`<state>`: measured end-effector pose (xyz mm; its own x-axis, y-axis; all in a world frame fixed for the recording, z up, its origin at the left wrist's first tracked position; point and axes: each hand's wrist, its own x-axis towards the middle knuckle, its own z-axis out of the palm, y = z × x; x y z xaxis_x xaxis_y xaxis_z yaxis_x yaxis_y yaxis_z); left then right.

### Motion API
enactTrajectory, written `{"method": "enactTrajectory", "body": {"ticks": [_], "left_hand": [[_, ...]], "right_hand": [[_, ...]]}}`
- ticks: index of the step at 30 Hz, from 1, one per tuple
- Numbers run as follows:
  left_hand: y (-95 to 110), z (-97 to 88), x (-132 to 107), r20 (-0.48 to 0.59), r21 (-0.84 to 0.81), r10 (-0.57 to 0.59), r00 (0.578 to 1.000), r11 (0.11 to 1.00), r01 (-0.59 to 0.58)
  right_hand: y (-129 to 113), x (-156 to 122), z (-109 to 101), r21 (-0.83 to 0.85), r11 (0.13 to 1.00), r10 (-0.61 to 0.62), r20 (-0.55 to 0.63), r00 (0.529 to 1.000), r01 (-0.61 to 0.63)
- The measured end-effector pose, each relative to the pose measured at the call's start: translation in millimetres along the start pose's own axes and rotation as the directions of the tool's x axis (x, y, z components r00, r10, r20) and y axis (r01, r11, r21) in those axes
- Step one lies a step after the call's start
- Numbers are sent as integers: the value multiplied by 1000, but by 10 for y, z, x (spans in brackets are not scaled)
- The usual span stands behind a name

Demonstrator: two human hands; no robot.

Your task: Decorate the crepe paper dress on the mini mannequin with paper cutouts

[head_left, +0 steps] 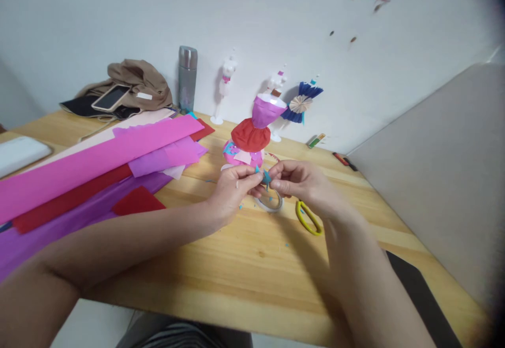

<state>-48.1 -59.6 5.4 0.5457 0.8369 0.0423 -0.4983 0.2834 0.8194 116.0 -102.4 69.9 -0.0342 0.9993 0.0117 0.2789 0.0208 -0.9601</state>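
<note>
Over the middle of the table, my left hand (pixel 236 187) and my right hand (pixel 298 182) meet fingertip to fingertip. Both are closed in a pinch on a small piece of blue paper (pixel 266 178); its exact shape is partly hidden by the fingers. Just below the hands lies a roll of white tape (pixel 272 207), with small blue scraps around it. To the right of it rests the yellow handle of scissors (pixel 310 219). Behind my hands stands a mini dress form (pixel 270 110) dressed in a purple top, a red skirt and a pink base.
Pink, red and purple paper sheets (pixel 98 153) cover the left side. At the back stand a grey bottle (pixel 187 79), a white dress form (pixel 224 85) and another with a blue pleated bow (pixel 302 103). A phone (pixel 111 98) lies on a brown cloth bag (pixel 138 82). A wall bounds the right.
</note>
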Motion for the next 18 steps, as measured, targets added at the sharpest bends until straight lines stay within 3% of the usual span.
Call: {"method": "enactTrajectory", "body": {"ticks": [5,7,9,13,15,16,17,18], "left_hand": [[-2,-5,7,-36,-17,-19,999,1000,19],[-4,-2,-13,-37,-7,-27,999,1000,27],[-19,3,-44,-7,19,-34,999,999,34],[-87,10,-92,30,59,-91,995,994,89],[-121,6,-101,21,40,-121,992,992,120],[-135,3,-103,18,28,-131,991,991,131],[-144,-2,-105,15,17,-136,991,991,136],[-151,-6,-107,15,10,-138,990,990,138]], "right_hand": [[32,0,11,-88,994,-70,25,997,72],[86,12,-21,-87,992,-97,-19,995,95],[132,51,-57,-72,988,-145,-183,972,134],[80,255,-94,-157,965,-261,-490,832,210],[-25,415,-96,-241,949,-304,-511,804,206],[-82,502,-96,-262,939,-327,-481,814,223],[-133,590,-97,-257,936,-328,-384,863,241],[-175,675,-98,-202,940,-333,-350,876,276]]}}
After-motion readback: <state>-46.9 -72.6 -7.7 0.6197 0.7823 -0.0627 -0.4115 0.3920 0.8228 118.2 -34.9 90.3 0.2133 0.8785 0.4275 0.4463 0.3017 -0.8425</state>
